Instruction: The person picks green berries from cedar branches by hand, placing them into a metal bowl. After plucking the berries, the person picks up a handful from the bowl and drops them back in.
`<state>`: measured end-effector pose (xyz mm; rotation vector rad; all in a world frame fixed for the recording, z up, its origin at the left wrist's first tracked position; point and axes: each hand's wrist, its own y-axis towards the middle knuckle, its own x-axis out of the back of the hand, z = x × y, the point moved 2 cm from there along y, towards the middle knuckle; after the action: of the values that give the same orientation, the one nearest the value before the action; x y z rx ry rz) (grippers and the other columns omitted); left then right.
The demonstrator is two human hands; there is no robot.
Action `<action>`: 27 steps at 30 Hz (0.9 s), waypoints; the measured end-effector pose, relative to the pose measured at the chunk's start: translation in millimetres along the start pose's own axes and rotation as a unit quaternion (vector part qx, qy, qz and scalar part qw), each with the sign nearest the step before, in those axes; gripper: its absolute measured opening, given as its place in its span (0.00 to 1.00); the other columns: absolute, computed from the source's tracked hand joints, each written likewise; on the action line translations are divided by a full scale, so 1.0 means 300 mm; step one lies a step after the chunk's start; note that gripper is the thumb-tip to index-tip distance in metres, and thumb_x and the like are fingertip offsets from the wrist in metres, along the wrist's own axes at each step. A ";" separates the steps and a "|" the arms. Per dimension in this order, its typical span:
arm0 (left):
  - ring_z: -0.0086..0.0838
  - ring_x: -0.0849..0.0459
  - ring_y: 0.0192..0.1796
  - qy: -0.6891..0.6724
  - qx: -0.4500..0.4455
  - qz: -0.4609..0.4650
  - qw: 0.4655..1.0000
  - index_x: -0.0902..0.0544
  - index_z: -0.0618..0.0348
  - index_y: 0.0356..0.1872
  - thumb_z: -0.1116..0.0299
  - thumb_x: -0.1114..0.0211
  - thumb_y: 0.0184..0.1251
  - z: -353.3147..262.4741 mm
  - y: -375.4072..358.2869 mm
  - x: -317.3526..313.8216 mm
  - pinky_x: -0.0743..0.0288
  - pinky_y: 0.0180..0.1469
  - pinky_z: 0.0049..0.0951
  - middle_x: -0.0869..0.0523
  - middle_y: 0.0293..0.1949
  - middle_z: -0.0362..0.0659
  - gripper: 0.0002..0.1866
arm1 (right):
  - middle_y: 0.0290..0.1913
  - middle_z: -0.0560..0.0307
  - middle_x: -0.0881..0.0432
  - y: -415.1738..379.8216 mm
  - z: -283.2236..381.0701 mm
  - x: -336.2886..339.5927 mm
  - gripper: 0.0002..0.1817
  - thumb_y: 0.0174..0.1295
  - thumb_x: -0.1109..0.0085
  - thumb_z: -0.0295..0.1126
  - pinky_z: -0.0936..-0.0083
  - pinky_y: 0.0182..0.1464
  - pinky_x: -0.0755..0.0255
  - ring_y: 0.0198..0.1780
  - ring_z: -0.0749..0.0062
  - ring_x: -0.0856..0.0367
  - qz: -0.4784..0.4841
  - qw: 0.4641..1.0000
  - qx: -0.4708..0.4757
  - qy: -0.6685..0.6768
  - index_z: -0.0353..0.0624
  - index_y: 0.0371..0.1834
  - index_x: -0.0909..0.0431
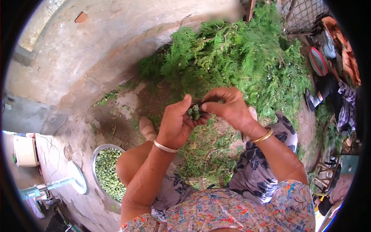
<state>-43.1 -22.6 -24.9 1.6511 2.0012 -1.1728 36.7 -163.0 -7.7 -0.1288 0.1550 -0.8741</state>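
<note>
Near the middle of the head view, my left hand is cupped palm up, thumb raised, around a small bunch of green seed cones. My right hand is beside it on the right, its thumb and forefinger bent in against the bunch. Whether the right fingertips pinch a single cone is too small to tell. Beyond both hands lies a large heap of leafy green branches. A metal basin of green cones stands at the left, beside my knee.
Loose trimmings cover the ground between my legs. A pale wall rises at the upper left. A fan stands at the lower left. Another person in dark patterned clothes sits at the right, near a red-rimmed tray.
</note>
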 end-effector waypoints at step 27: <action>0.24 0.23 0.29 0.011 0.009 -0.012 1.000 0.21 0.64 0.36 0.66 0.40 0.66 0.018 0.012 -0.050 0.32 0.26 0.22 0.19 0.30 0.43 0.10 | 0.26 0.61 0.25 -0.007 -0.013 0.053 0.13 0.56 0.37 0.33 0.90 0.18 0.42 0.24 0.82 0.29 0.035 0.969 -0.151 0.192 0.34 0.38 0.23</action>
<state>-36.6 -36.7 -19.5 1.6604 2.0353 -1.1891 44.3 -176.8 -12.5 -0.2352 0.6529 -0.7930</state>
